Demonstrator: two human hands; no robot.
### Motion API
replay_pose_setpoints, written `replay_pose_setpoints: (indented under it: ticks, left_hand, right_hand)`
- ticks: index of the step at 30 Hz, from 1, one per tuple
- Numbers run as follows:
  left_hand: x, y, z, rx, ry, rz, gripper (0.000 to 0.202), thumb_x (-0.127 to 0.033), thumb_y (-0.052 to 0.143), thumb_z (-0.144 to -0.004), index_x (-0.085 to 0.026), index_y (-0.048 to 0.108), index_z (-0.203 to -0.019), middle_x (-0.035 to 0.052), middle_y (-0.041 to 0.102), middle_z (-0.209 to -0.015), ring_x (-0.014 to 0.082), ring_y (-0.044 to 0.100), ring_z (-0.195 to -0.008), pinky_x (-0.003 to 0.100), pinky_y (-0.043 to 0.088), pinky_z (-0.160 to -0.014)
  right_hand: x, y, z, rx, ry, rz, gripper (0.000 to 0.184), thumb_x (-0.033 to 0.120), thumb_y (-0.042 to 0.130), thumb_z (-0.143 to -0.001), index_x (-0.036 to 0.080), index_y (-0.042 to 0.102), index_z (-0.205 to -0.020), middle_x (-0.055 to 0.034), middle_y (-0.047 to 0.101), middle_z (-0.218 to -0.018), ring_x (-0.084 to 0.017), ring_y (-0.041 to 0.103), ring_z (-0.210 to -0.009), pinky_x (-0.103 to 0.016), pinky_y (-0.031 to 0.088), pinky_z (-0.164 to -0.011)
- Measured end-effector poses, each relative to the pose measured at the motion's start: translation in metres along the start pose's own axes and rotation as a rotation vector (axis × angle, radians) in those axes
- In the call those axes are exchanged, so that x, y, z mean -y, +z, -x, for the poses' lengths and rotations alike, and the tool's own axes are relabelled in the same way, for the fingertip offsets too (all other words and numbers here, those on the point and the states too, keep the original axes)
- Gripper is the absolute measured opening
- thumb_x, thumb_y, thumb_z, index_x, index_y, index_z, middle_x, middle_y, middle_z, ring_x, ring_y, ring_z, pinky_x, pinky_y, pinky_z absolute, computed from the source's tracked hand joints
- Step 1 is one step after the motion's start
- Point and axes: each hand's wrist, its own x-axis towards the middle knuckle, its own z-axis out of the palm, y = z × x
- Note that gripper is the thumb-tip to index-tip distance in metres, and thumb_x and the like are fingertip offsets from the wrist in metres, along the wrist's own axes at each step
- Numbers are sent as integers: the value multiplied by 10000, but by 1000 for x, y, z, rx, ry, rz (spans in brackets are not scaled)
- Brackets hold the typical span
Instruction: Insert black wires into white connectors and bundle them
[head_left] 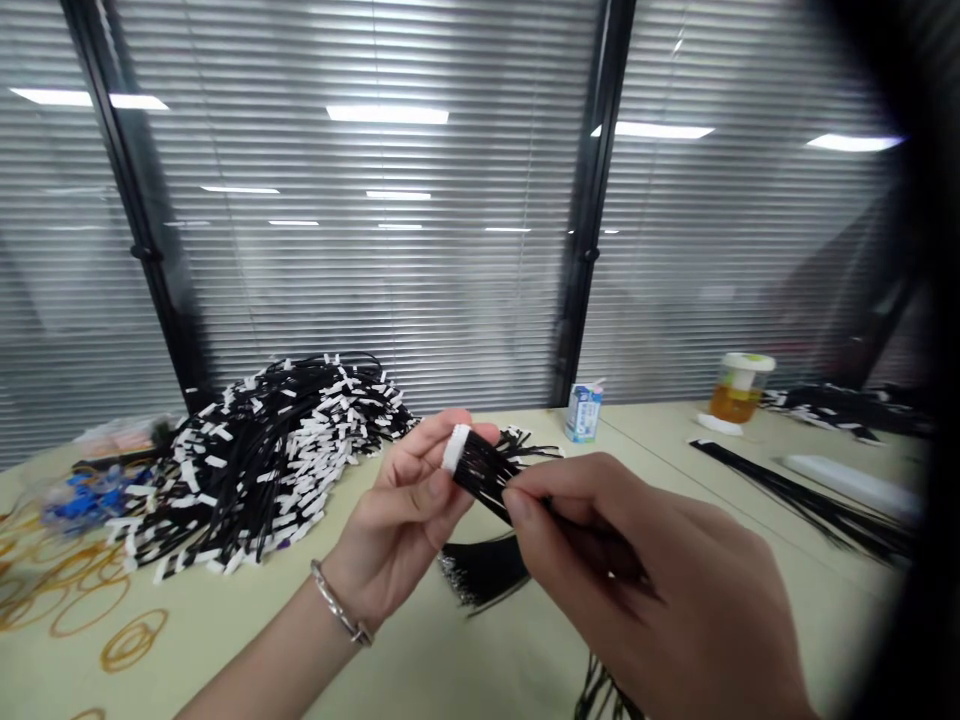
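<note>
My left hand [401, 515], with a silver bracelet on its wrist, pinches the white-capped end of a small bundle of black cables [480, 465] held above the table. My right hand [637, 580] grips the same bundle lower down, its fingers wrapped round the black strands. The strands run on under my right hand and trail down toward the table's front edge. Just beneath the hands, another short bunch of black cables [480, 575] with bare metal tips lies on the table.
A big heap of black cables with white tags [262, 455] fills the left of the pale table [225, 640]. Rubber bands [82, 600] lie at far left. A small carton [583, 410], a jar of amber liquid [739, 392] and more black strands [810, 500] sit to the right.
</note>
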Motion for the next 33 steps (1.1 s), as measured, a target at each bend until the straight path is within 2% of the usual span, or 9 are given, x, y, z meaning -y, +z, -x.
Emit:
replay_pose_setpoints:
  ticks: [11,17,25,33]
  left_hand:
    - [-1,3,0,-41,-2,0,293,-20,686,-746,-183,697,-989,29,708,-1022,88,671,-896,86,506,-797]
    - [-1,0,0,-116,-8,-32,319,-34,719,-708,-215,679,-969,12,703,-1006,109,674,-895,101,519,-770]
    - [-1,-1,-2,-70,19,-97,285,-53,719,-717,-180,694,-971,31,704,-999,105,662,-880,111,509,-794]
    - [3,-5,-1,-179,24,-178,302,-68,748,-677,-203,698,-943,34,706,-958,159,670,-872,178,539,-758]
  right_hand:
    - [-2,0,-2,18,8,29,83,148,543,-833,193,515,-769,96,437,-496,-15,308,-377,-159,310,-419]
    - [-4,1,-1,25,1,64,81,159,538,-835,201,509,-772,99,429,-490,-22,295,-376,-171,295,-415]
    - [-1,2,1,28,-4,109,121,174,539,-831,189,496,-720,89,426,-489,-27,293,-389,-183,296,-429]
    - [-2,2,2,-5,-19,192,206,205,507,-859,182,515,-654,66,440,-476,-41,307,-396,-230,273,-435]
